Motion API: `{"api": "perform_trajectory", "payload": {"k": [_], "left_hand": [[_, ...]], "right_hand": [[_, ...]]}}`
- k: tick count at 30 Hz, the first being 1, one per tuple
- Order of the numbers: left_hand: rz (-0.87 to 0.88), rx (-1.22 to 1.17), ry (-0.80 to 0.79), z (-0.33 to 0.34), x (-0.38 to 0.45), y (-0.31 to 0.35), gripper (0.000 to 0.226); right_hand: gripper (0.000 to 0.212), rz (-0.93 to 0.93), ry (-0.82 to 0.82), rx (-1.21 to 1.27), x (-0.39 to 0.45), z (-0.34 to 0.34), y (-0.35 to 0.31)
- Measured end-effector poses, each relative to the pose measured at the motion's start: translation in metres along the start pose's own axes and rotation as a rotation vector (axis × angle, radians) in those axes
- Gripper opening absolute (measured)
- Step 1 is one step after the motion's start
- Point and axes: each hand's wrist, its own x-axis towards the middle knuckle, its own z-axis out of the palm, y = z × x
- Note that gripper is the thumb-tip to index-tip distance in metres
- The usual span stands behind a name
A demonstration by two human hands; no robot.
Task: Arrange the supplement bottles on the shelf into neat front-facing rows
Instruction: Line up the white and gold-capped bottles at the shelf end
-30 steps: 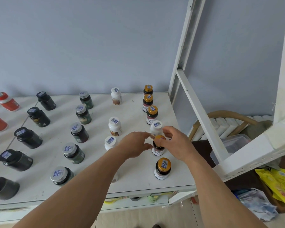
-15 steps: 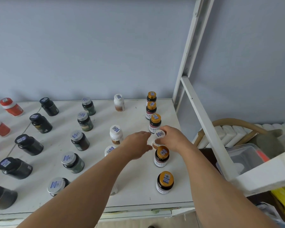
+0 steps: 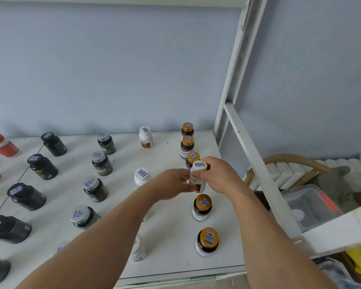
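A white supplement bottle [image 3: 198, 176] with a brown label stands in the right-hand row on the white shelf [image 3: 167, 253]. My right hand [image 3: 219, 174] grips its cap and upper body from the right. My left hand [image 3: 171, 184] touches its lower side from the left with curled fingers. The gold-capped bottles [image 3: 201, 207] line up in front of and behind it along the shelf's right side. White bottles [image 3: 142, 177] form a row to the left, partly hidden by my left arm. Further left stand grey-capped bottles [image 3: 95, 188] and black bottles [image 3: 42, 166].
Red bottles [image 3: 3, 143] sit at the far left edge. A white diagonal frame bar [image 3: 258, 170] runs along the shelf's right side. Beyond it lie a clear plastic box [image 3: 308, 205] and a rattan chair [image 3: 290, 161]. A blue wall backs the shelf.
Both hands moved from the gold-capped bottle to the white bottle behind it, which now stands taller and appears raised between them. The camera tilted closer.
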Motion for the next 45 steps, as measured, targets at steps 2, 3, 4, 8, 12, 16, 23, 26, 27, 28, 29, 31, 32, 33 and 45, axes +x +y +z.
{"api": "perform_trajectory", "payload": {"k": [2, 3, 4, 8, 12, 16, 23, 26, 27, 28, 29, 31, 32, 33, 45], "left_hand": [[0.016, 0.009, -0.017, -0.006, -0.001, 0.002, 0.047], [0.022, 0.015, -0.023, -0.008, -0.001, 0.002, 0.046], [0.026, 0.017, -0.028, -0.010, -0.001, 0.002, 0.046], [0.027, 0.005, -0.042, -0.013, 0.000, 0.000, 0.046], [0.026, -0.010, -0.044, -0.016, 0.001, -0.004, 0.046], [0.036, -0.010, -0.029, -0.022, 0.000, -0.006, 0.046], [-0.009, 0.184, 0.118, -0.053, -0.002, -0.021, 0.055], [-0.013, 0.293, 0.227, -0.072, -0.006, -0.032, 0.050], [-0.021, 0.327, 0.251, -0.078, -0.006, -0.037, 0.048], [-0.030, 0.364, 0.268, -0.084, -0.006, -0.043, 0.048], [-0.036, 0.406, 0.277, -0.087, -0.004, -0.046, 0.048], [-0.038, 0.487, 0.288, -0.099, 0.000, -0.064, 0.048], [-0.033, 0.530, 0.287, -0.099, 0.001, -0.065, 0.047], [-0.024, 0.562, 0.280, -0.102, 0.002, -0.070, 0.047], [0.033, 0.710, 0.212, -0.127, 0.027, -0.131, 0.038]], "right_hand": [[0.039, 0.014, 0.012, 0.005, 0.000, 0.000, -0.003], [0.040, 0.021, 0.016, 0.007, 0.000, 0.000, -0.004], [0.041, 0.026, 0.019, 0.007, 0.000, 0.000, -0.005], [0.042, 0.039, 0.018, 0.005, 0.001, 0.001, -0.007], [0.042, 0.037, 0.020, 0.021, 0.003, 0.003, -0.009], [0.040, 0.006, 0.023, 0.033, 0.006, 0.001, -0.014], [0.033, -0.078, -0.014, 0.080, 0.025, 0.003, -0.033], [0.035, -0.086, -0.030, 0.095, 0.037, 0.010, -0.047], [0.035, -0.086, -0.030, 0.087, 0.042, 0.014, -0.052], [0.035, -0.093, -0.033, 0.079, 0.047, 0.017, -0.058], [0.036, -0.099, -0.036, 0.072, 0.049, 0.019, -0.061], [0.036, -0.103, -0.038, 0.062, 0.063, 0.028, -0.075], [0.035, -0.102, -0.036, 0.069, 0.065, 0.028, -0.075], [0.033, -0.098, -0.041, 0.078, 0.070, 0.031, -0.079], [0.046, -0.079, -0.135, 0.048, 0.118, 0.082, -0.104]]}}
